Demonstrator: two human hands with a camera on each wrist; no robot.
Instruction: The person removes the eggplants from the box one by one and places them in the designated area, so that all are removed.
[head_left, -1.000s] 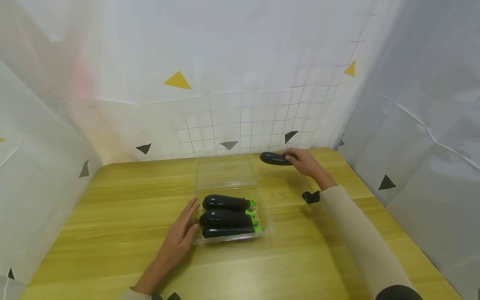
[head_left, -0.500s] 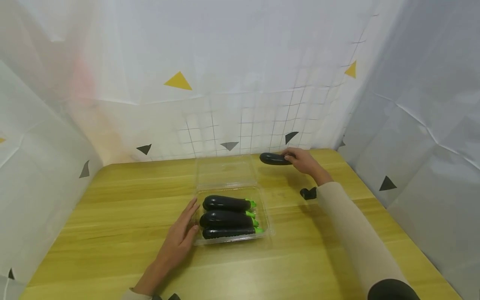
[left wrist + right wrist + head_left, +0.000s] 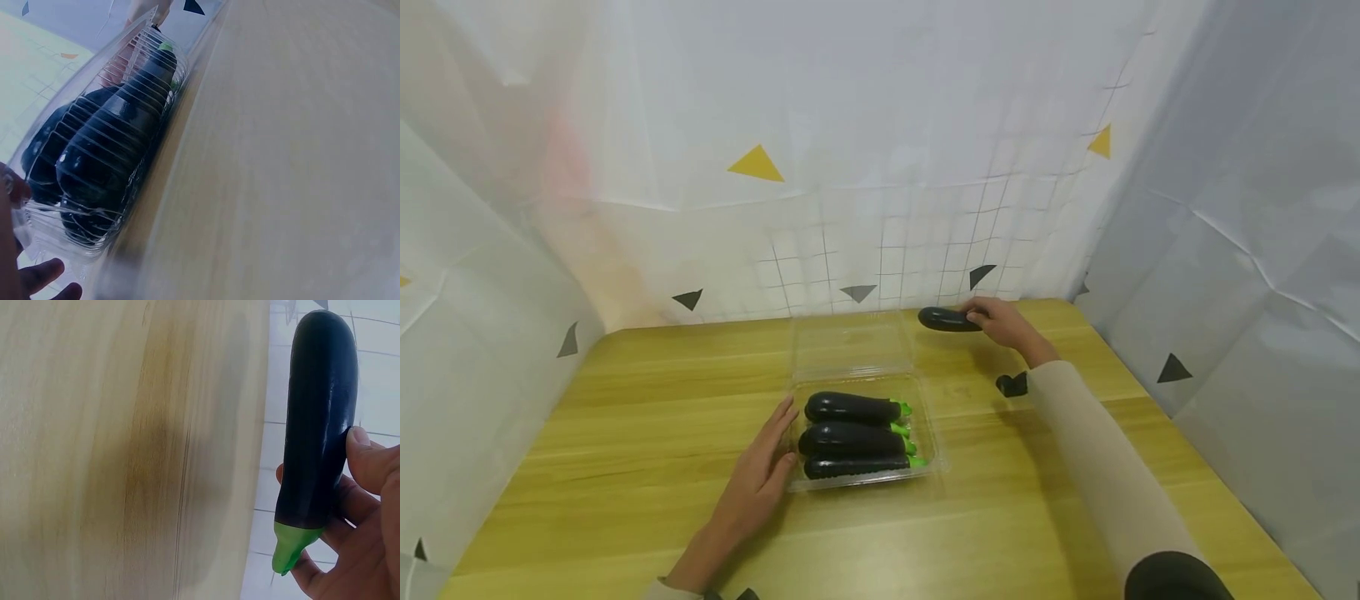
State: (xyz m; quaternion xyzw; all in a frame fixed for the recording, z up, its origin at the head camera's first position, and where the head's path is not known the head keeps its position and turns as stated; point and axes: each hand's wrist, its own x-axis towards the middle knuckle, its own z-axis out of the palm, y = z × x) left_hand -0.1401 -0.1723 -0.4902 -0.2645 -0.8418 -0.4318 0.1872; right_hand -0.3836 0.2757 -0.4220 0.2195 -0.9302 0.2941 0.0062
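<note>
My right hand [image 3: 997, 321] grips a dark eggplant [image 3: 320, 419] near its green stem end, between thumb and fingers, above the back right of the table. Its shadow falls on the wood in the right wrist view. A clear plastic clamshell box [image 3: 934, 433] stands in the middle with its lid [image 3: 852, 343] laid back behind it. Inside lie three eggplants [image 3: 853, 438] side by side, green stems toward the right. My left hand [image 3: 756, 479] rests with extended fingers along the box's left side; in the left wrist view its thumb and fingertips [image 3: 44, 275] show right at that end.
The wooden table [image 3: 625, 450] reaches back to a white wall sheet [image 3: 880, 150] with printed triangles and grid lines. More white sheeting [image 3: 1247, 250] closes off the right side. A black wrist-camera piece [image 3: 1012, 384] sits under my right wrist.
My right forearm and wrist shift slightly to the left, while the gripped eggplant stays almost in place. The left hand, the box and the eggplants in it stay still.
</note>
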